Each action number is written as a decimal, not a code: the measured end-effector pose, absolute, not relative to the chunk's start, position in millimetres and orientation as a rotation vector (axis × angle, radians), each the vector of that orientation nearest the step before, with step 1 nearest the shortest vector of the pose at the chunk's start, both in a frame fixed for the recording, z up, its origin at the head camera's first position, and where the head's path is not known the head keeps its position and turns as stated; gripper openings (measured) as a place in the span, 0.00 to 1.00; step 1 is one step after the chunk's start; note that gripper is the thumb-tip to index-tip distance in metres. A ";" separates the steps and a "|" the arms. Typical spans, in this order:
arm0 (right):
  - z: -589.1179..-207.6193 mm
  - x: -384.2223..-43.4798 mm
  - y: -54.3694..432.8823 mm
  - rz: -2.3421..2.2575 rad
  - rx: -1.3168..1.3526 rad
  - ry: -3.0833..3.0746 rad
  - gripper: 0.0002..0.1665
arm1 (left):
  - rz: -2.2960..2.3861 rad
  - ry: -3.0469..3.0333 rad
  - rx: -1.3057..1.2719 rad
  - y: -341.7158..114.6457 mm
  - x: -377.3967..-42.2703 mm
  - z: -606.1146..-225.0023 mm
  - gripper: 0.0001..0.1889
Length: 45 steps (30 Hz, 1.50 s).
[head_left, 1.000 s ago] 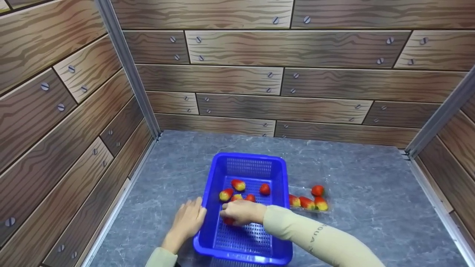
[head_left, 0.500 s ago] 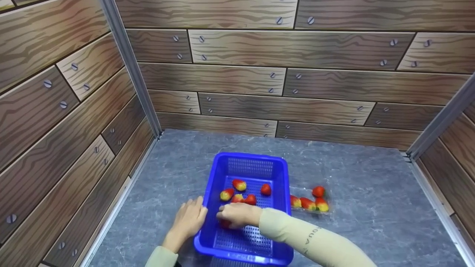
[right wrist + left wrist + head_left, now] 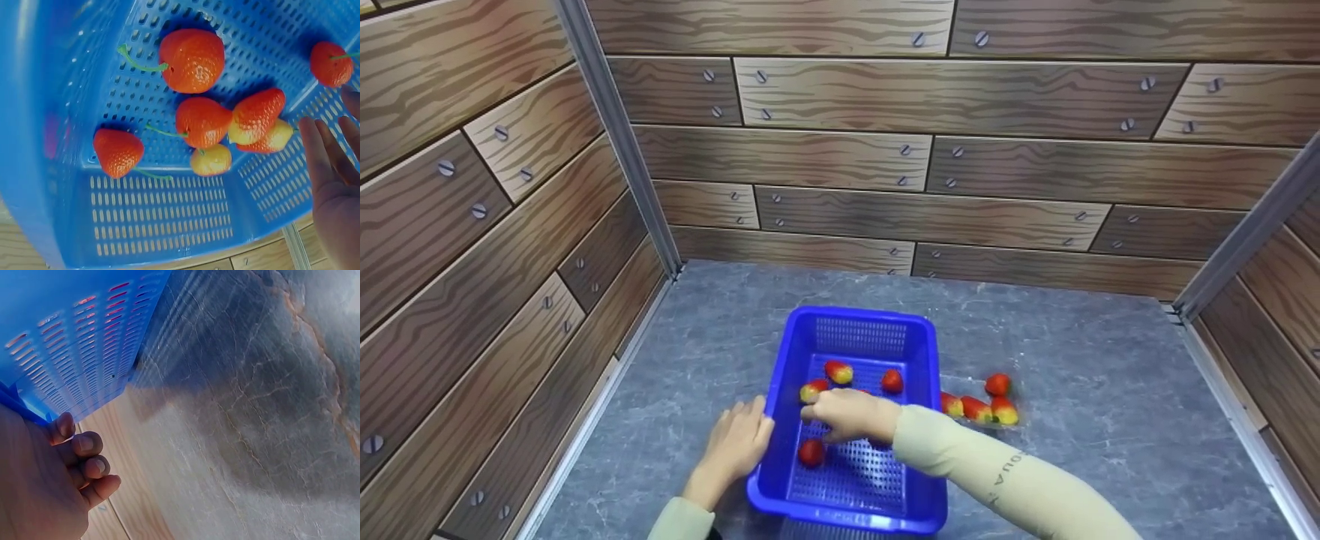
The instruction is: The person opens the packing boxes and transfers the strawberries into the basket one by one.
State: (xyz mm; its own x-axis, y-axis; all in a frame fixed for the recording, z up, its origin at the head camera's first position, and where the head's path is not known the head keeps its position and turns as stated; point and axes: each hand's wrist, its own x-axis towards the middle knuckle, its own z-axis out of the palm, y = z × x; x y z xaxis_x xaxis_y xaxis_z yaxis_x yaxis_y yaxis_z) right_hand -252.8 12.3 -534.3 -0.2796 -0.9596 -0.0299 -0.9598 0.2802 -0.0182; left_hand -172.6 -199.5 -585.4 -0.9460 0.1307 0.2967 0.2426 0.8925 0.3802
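A blue plastic basket (image 3: 844,517) with slotted walls holds several strawberries, red or red and yellow, some with green stems. My right hand (image 3: 851,414) is inside it, fingers extended and holding nothing. Just off its fingertips lies a red strawberry (image 3: 811,453), which appears in the right wrist view as a stemmed strawberry (image 3: 331,63) against the basket's side. Other strawberries, among them a large red strawberry (image 3: 192,61), spread over the slotted floor. Outside the left rim, my left hand (image 3: 739,439) rests against the basket, its relaxed fingers (image 3: 93,468) slightly bent beside the slotted wall.
Right of the basket, a faintly visible clear tray (image 3: 1016,360) holds several more strawberries (image 3: 976,409). Wood-patterned walls (image 3: 840,161) with metal corner posts (image 3: 619,142) enclose the grey marbled tabletop (image 3: 1110,390).
My right hand has let go of the red strawberry at the basket's left side and lifted slightly away from it, towards the far end. The left hand keeps its place at the rim.
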 end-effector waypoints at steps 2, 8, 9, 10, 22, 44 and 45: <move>-529.0 -253.7 16.3 -0.012 -1.863 2.486 0.17 | -0.620 -2.799 -0.283 -199.5 -173.1 -585.3 0.09; -512.1 -260.1 32.3 -0.037 -1.854 2.521 0.20 | -0.632 -2.797 -0.283 -200.2 -174.4 -583.9 0.07; -509.2 -262.1 35.9 -0.051 -1.843 2.530 0.20 | -0.632 -2.798 -0.282 -200.4 -174.2 -583.6 0.08; -506.3 -264.3 39.5 -0.063 -1.835 2.543 0.20 | -0.634 -2.799 -0.279 -200.6 -173.9 -583.4 0.08; -481.6 -297.7 106.3 -0.218 -1.705 2.707 0.15 | -0.673 -2.820 -0.253 -201.2 -170.4 -585.0 0.10; -519.2 -315.2 208.3 -0.420 -1.262 2.793 0.15 | -0.626 -2.803 -0.293 -201.1 -171.0 -582.9 0.08; -523.0 -314.7 209.3 -0.427 -1.254 2.788 0.15 | -0.627 -2.806 -0.294 -200.9 -171.2 -583.2 0.08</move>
State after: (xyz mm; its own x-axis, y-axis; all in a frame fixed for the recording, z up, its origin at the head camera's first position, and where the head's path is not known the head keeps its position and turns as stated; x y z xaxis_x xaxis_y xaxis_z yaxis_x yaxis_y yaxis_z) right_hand -314.7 209.3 -523.0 -0.6686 -0.7410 0.0632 -0.7259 0.6318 -0.2719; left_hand -171.2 -200.9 -583.2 -0.9481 0.1407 0.2850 0.2486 0.8870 0.3892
